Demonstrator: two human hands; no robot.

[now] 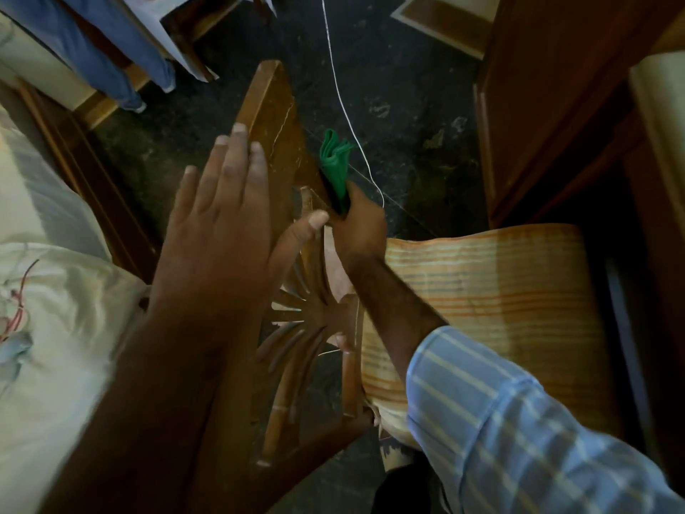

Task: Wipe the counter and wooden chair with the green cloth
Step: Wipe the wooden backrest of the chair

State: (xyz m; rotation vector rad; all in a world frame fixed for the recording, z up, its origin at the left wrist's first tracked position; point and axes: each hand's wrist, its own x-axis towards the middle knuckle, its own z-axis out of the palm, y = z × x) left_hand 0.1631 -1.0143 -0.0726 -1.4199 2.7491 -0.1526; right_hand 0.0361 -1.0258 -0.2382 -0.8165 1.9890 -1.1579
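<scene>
A wooden chair [272, 116] with a carved fan-shaped side panel fills the middle of the view, its striped orange seat cushion [493, 291] to the right. My right hand [361, 226] grips a folded green cloth [335, 163] and presses it against the chair's wooden arm near its far end. My left hand [218, 231] hovers flat with fingers spread over the near part of the same arm, holding nothing. No counter is visible.
A thin white cord [343, 102] runs across the dark stone floor [407, 124] beyond the chair. Pale bedding [55, 328] lies at the left. A wooden cabinet [556, 105] stands at the right. A person's blue trouser legs [92, 50] are at top left.
</scene>
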